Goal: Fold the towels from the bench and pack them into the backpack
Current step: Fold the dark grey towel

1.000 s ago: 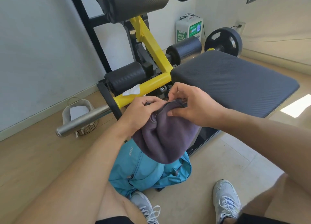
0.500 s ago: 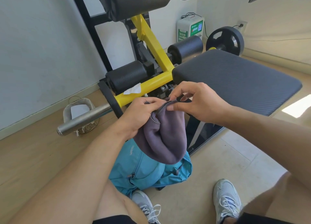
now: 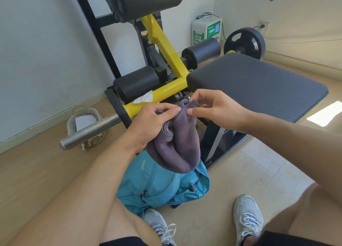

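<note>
A dark purple-grey towel hangs doubled in the air in front of the bench pad. My left hand grips its bunched upper edge from the left. My right hand pinches the stitched hem at the top between thumb and forefinger. Directly below the towel a teal backpack lies on the floor between my feet, its opening hidden by the towel. The bench pad has nothing on it.
The yellow and black bench frame with foam rollers stands behind my hands. A steel bar sticks out to the left over a small wicker basket. A weight plate sits at the back right.
The towel has narrowed into a tighter hanging fold. My right hand has shifted its pinch along the hem, and both hands stay close together above the backpack.
</note>
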Action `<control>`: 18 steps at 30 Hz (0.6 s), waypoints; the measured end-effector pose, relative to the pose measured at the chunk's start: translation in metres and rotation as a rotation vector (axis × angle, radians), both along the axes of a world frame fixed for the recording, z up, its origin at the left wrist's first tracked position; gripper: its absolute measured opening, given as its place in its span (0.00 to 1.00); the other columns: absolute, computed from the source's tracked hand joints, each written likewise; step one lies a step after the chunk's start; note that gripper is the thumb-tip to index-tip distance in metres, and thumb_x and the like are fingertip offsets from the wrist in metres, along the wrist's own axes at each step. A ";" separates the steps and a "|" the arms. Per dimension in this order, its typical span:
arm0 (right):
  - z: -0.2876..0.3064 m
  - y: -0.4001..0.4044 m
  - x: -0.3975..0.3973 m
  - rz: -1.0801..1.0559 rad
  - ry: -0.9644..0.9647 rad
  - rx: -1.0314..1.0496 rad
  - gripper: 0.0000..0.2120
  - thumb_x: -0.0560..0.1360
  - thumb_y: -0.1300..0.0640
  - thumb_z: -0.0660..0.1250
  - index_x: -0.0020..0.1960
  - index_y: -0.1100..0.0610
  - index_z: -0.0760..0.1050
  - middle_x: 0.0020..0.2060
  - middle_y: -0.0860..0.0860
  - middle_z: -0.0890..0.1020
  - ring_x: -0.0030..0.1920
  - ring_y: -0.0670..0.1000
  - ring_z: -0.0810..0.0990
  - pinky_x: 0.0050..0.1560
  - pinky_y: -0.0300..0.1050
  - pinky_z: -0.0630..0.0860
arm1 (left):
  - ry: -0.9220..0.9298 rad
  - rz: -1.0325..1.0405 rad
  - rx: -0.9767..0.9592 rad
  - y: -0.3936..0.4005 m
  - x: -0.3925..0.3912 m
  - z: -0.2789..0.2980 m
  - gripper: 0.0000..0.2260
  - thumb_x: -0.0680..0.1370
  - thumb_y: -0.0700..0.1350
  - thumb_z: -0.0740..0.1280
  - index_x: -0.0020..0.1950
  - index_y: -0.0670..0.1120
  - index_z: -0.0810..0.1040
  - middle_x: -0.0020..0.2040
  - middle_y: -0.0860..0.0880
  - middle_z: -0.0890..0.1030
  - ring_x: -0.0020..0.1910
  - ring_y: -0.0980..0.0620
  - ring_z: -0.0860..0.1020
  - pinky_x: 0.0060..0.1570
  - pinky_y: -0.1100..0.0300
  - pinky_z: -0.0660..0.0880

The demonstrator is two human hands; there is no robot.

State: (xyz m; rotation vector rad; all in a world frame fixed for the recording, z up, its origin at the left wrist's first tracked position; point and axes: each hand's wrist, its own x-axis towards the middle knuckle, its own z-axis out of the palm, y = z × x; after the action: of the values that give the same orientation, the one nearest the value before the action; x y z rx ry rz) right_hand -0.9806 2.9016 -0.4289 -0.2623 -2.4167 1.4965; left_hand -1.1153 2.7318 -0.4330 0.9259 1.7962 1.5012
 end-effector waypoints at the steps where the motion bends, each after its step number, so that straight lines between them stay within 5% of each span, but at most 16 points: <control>1: 0.000 0.001 0.001 0.012 -0.007 -0.021 0.09 0.77 0.58 0.72 0.53 0.63 0.79 0.49 0.56 0.85 0.53 0.56 0.84 0.59 0.54 0.81 | 0.016 -0.008 -0.001 0.000 0.001 0.000 0.07 0.80 0.42 0.70 0.46 0.48 0.87 0.44 0.49 0.87 0.44 0.55 0.84 0.47 0.63 0.78; 7: -0.001 0.005 0.002 0.004 -0.019 -0.073 0.11 0.74 0.57 0.75 0.53 0.62 0.81 0.48 0.57 0.87 0.51 0.57 0.86 0.57 0.56 0.82 | -0.004 -0.042 -0.025 0.001 0.006 0.002 0.08 0.80 0.45 0.71 0.44 0.43 0.87 0.39 0.48 0.86 0.39 0.55 0.84 0.42 0.63 0.78; 12: -0.003 0.005 0.002 -0.032 0.023 -0.043 0.10 0.71 0.56 0.78 0.47 0.58 0.79 0.38 0.48 0.86 0.42 0.45 0.85 0.50 0.41 0.81 | -0.108 -0.052 -0.028 0.003 0.002 0.000 0.06 0.79 0.42 0.71 0.43 0.44 0.86 0.40 0.47 0.86 0.39 0.54 0.84 0.42 0.62 0.79; 18: -0.002 0.003 0.002 -0.045 0.054 -0.045 0.16 0.66 0.50 0.77 0.47 0.60 0.82 0.42 0.54 0.87 0.43 0.48 0.85 0.51 0.45 0.81 | -0.107 -0.170 -0.036 0.000 0.007 0.002 0.06 0.76 0.45 0.72 0.49 0.43 0.84 0.40 0.49 0.85 0.39 0.56 0.84 0.41 0.64 0.78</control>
State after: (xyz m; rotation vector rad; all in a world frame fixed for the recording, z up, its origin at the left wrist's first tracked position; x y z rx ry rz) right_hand -0.9784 2.9045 -0.4312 -0.2806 -2.3226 1.5200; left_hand -1.1088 2.7319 -0.4308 0.9371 1.6213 1.3810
